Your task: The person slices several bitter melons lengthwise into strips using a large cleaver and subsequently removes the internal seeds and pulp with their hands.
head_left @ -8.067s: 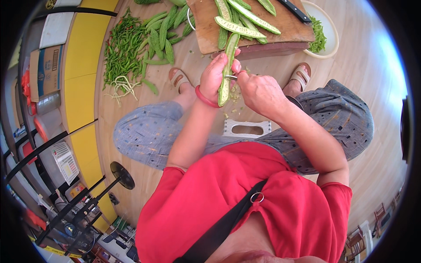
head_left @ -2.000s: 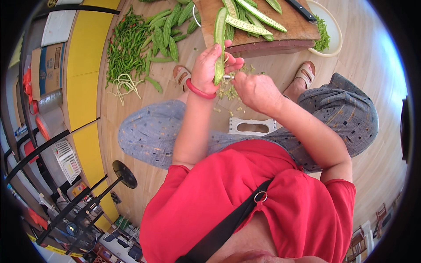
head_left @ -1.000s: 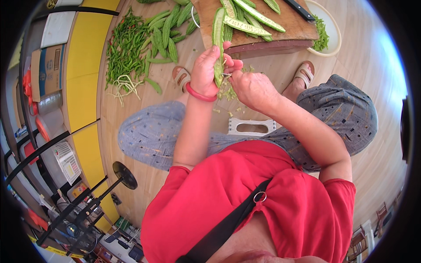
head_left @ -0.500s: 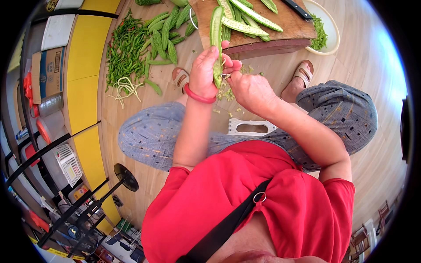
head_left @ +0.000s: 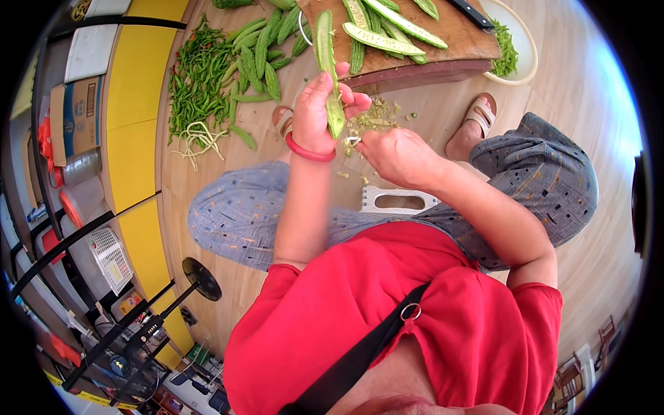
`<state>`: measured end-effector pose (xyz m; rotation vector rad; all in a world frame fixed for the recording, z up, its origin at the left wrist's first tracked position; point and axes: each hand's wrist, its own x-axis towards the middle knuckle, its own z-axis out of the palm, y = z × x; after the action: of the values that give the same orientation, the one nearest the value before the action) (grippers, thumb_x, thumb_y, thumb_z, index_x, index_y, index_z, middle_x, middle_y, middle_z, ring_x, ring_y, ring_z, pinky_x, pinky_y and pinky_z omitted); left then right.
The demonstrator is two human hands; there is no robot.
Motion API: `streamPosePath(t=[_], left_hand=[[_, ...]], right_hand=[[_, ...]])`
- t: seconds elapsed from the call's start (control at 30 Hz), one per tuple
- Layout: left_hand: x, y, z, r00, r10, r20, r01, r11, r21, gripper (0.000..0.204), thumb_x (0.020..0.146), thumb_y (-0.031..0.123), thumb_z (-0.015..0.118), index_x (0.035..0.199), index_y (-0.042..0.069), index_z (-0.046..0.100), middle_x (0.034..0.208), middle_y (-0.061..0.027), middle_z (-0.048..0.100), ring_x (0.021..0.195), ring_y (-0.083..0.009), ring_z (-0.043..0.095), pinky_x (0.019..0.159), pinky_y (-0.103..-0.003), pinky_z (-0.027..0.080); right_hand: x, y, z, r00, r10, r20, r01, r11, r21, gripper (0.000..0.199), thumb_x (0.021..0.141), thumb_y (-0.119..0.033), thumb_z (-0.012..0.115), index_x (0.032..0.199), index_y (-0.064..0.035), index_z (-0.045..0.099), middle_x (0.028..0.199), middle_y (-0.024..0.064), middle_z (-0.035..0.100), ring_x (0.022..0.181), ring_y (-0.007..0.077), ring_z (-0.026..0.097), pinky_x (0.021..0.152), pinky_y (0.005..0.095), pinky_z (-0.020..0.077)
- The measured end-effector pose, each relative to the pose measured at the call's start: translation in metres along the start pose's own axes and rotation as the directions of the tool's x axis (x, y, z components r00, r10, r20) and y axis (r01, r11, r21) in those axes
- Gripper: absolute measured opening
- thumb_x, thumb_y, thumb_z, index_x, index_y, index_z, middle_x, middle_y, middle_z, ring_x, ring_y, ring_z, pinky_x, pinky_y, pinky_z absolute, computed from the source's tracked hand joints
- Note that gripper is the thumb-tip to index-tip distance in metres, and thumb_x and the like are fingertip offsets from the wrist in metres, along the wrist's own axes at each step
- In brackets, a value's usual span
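Observation:
My left hand [head_left: 318,114], with a red bangle at the wrist, grips a halved bitter melon [head_left: 324,48], its hollowed pale green inside showing. To the right, my right hand [head_left: 398,153] is closed round a small metal spoon [head_left: 353,140]; only its shiny tip shows, with pale pulp on it, just clear of the melon's lower end. Scraped seeds and pulp [head_left: 373,117] lie on the floor beneath. More halved bitter melons [head_left: 384,40] rest on the wooden chopping board [head_left: 456,50] beyond my hands.
A black-handled knife [head_left: 472,14] lies on the board's right side. Beside it stands a white basin [head_left: 527,66] with sliced green pieces. Green chillies [head_left: 197,83], whole bitter melons [head_left: 261,52] and long beans [head_left: 200,138] cover the floor at left. A white plastic stool [head_left: 370,199] is below my hands.
The spoon and my right hand have drawn down, away from the melon half, carrying pulp. My left hand has shifted slightly left, still holding the melon.

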<state>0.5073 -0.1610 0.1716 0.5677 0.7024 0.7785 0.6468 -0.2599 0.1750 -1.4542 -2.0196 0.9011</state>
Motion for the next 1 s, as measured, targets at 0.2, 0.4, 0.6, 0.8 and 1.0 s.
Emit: streamPosePath(t=[0.2, 0.4, 0.6, 0.8, 1.0], left_hand=[[-0.003, -0.001, 0.003, 0.999, -0.001, 0.046, -0.003, 0.996, 0.087, 0.036, 0.093, 0.023, 0.042, 0.119, -0.002, 0.043, 0.073, -0.0097, 0.061, 0.076, -0.0279, 0.064, 0.074, -0.038, 0.053], [0.005, -0.008, -0.004, 0.999, 0.019, -0.042, -0.019, 1.000, -0.005, 0.034, 0.093, 0.021, 0.041, 0.119, -0.002, 0.043, 0.078, -0.0121, 0.061, 0.080, -0.0293, 0.063, 0.078, -0.042, 0.051], [0.043, -0.004, -0.010, 0.966, 0.157, -0.208, -0.066, 0.920, 0.387, 0.027, 0.092, 0.019, 0.047, 0.107, 0.000, 0.057, 0.077, -0.0024, 0.057, 0.066, -0.0102, 0.055, 0.060, -0.022, 0.045], [0.136, -0.031, 0.028, 0.995, 0.044, -0.085, -0.010, 0.928, 0.372, 0.016, 0.084, 0.012, 0.059, 0.091, -0.002, 0.061, 0.074, -0.0004, 0.057, 0.065, -0.0086, 0.052, 0.058, -0.023, 0.042], [0.220, -0.031, 0.064, 0.991, -0.135, -0.001, 0.120, 0.878, 0.464, 0.017, 0.085, 0.015, 0.055, 0.094, 0.001, 0.056, 0.078, -0.0064, 0.060, 0.066, -0.0170, 0.058, 0.056, -0.032, 0.049]], right_hand=[[0.014, -0.006, -0.010, 0.986, 0.089, -0.139, -0.096, 0.994, -0.046, 0.019, 0.086, -0.020, 0.049, 0.079, -0.0021, 0.049, 0.053, 0.0186, 0.053, 0.051, 0.0363, 0.056, 0.048, 0.0441, 0.0456], [0.004, 0.004, -0.006, 0.999, -0.027, 0.028, 0.030, 0.989, -0.146, 0.023, 0.085, -0.020, 0.049, 0.070, -0.0036, 0.051, 0.052, 0.0171, 0.054, 0.046, 0.0323, 0.056, 0.045, 0.0420, 0.0462], [0.000, 0.025, -0.006, 0.975, 0.204, 0.088, -0.183, 0.962, -0.204, 0.016, 0.077, -0.013, 0.048, 0.074, -0.0033, 0.060, 0.065, 0.0176, 0.061, 0.062, 0.0324, 0.063, 0.055, 0.0421, 0.0503], [-0.004, 0.042, 0.001, 0.973, 0.231, 0.029, -0.221, 0.955, -0.196, 0.013, 0.074, -0.012, 0.049, 0.073, -0.0029, 0.058, 0.066, 0.0182, 0.061, 0.063, 0.0324, 0.063, 0.056, 0.0419, 0.0508], [-0.004, 0.055, -0.005, 0.966, 0.259, 0.014, -0.251, 0.949, -0.190, 0.014, 0.074, -0.011, 0.048, 0.073, -0.0028, 0.059, 0.068, 0.0186, 0.062, 0.064, 0.0327, 0.063, 0.057, 0.0426, 0.0509]])
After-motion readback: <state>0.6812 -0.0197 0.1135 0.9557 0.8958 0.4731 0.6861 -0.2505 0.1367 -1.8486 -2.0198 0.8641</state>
